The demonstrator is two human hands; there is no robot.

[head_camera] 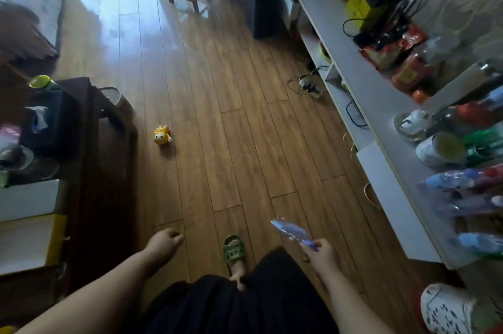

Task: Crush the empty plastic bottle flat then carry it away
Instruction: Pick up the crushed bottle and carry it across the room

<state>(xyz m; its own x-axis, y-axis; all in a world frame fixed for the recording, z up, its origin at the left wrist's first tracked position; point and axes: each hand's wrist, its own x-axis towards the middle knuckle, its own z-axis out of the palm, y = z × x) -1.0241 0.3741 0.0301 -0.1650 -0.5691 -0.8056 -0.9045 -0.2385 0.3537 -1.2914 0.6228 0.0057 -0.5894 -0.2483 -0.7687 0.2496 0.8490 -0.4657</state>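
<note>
Bottle: the plastic bottle (292, 232) is looking crushed flat already, a thin crinkled sliver of clear plastic, and it is hanging in the air over the wooden floor (217, 102), low in front of the person.
Grip: the right hand (321, 253) is pinching it by one end, fingers closed tight around what appears to be the blue neck end; I cannot make out a cap.
Bottle against grip: nearly all of the flattened body is sticking up and away to the left from the fingers, clear of the palm.
Why held so: I am guessing a flat, weightless thing needs only a light end pinch for carrying.
Other hand: the left hand (163, 244) is swinging free at the side, fingers loosely curled together on nothing.
Feet: a green sandal (233, 249) is stepping forward between the arms, which is suggesting walking.
Stage: crushing seems done; carrying away is under way.
Surroundings: a yellow toy (162, 135) is lying well ahead on the floor, and a white shelf (375, 105) crowded with other bottles is running along the right.
</note>
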